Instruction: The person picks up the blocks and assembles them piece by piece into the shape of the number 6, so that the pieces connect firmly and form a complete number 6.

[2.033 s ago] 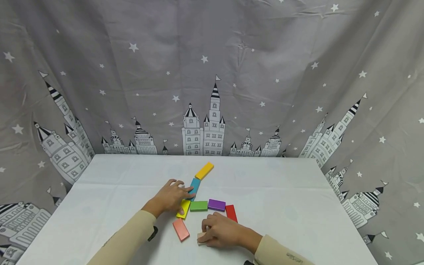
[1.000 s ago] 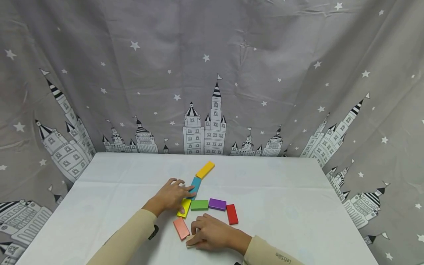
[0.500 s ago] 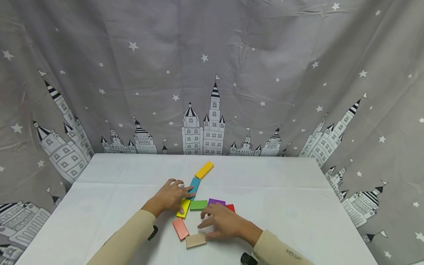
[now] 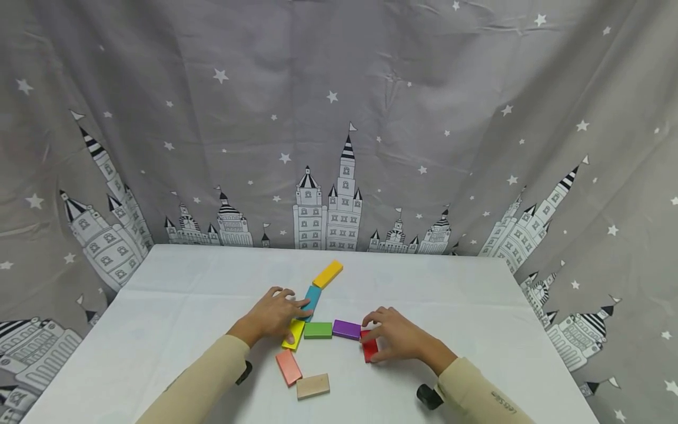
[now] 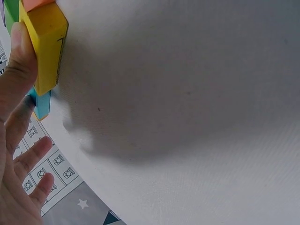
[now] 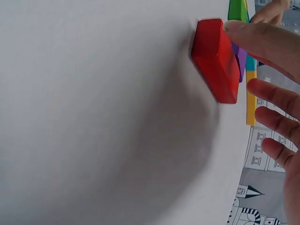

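Observation:
Wooden blocks lie flat in a bent line on the white table. My left hand [image 4: 271, 315] rests on two of them, thumb on the yellow block [image 4: 298, 329] and a fingertip on the blue block [image 4: 314, 294]. The left wrist view shows its other fingers spread. Over the red block [image 4: 369, 351] is my right hand [image 4: 399, 337], fingers loosely bent; in the right wrist view its thumb touches or overlaps the edge of that red block [image 6: 208, 44]. Beside the red one sits a purple block [image 4: 346, 330], then a green block [image 4: 318, 330].
A pink block [image 4: 288, 368] and a plain wood block [image 4: 313, 387] touch or nearly touch at the front. An orange-yellow block [image 4: 328, 274] continues the line at the back. Behind the table [image 4: 450, 282] hangs a grey curtain [image 4: 339, 70] printed with castles.
My right hand slid the plain wood block left against the pink block, released it, and moved right and away to the red block. The left hand stayed in place.

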Demonstrator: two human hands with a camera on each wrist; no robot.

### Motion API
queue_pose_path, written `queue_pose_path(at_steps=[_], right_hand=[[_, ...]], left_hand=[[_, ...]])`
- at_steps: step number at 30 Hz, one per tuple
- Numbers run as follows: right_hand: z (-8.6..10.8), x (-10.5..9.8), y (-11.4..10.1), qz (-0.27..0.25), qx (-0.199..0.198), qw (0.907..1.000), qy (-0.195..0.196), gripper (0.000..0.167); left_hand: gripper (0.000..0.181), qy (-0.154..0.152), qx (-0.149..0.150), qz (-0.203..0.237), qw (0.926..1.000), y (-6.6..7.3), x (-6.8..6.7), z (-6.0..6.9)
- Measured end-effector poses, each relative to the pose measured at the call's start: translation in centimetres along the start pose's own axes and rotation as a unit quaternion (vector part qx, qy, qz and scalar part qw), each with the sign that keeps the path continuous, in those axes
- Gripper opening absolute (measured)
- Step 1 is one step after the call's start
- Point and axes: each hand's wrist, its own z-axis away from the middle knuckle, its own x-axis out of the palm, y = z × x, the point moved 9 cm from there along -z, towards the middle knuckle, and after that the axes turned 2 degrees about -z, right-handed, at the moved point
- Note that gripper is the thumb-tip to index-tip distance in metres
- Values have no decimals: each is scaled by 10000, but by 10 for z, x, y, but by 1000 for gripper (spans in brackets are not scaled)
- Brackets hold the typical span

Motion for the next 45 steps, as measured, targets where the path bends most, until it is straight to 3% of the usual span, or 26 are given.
queue_pose_path(at_steps=[15, 22, 45], right_hand=[[7, 7, 5, -369, 6, 9993, -70, 28], [11, 14, 5, -731, 231, 9970, -54, 30], [1, 22, -30, -1192, 277, 9917, 386, 36]], left_hand=[[70, -37, 18, 27, 10000, 3, 4, -1], [71, 2, 63, -28, 10000, 4, 3, -2], [70, -132, 49, 68, 9999, 0, 3, 0]])
